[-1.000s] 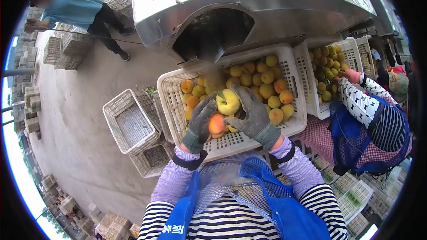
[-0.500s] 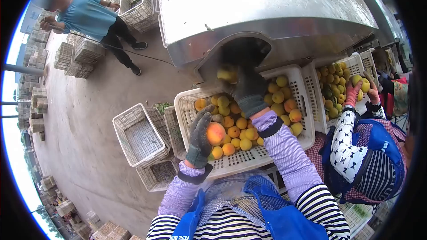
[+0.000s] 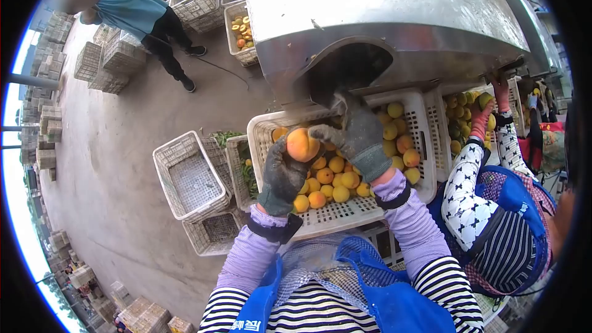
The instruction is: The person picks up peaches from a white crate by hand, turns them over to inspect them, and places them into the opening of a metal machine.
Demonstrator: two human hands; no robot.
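Big steel sorting machine (image 3: 394, 12) fills the upper right of the frame, its dark chute opening right above the white plastic crate (image 3: 345, 213) of peaches at center. Empty white crates (image 3: 188, 179) sit at left, and a co-worker's arm in a black-and-white sleeve (image 3: 465, 191) crowds the right. The blue apron (image 3: 394, 299) at bottom has white lettering, too cut off to read. The gloved left hand (image 3: 283, 176) has its fingers wrapped around a peach (image 3: 302, 145) held above the crate; the gloved right hand (image 3: 357, 135) is beside it, fingers loosely curled, touching the peach.

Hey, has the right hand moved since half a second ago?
Yes. The right hand has drawn back out of the metal chute's opening and now sits over the white crate, beside the peach in the left hand.
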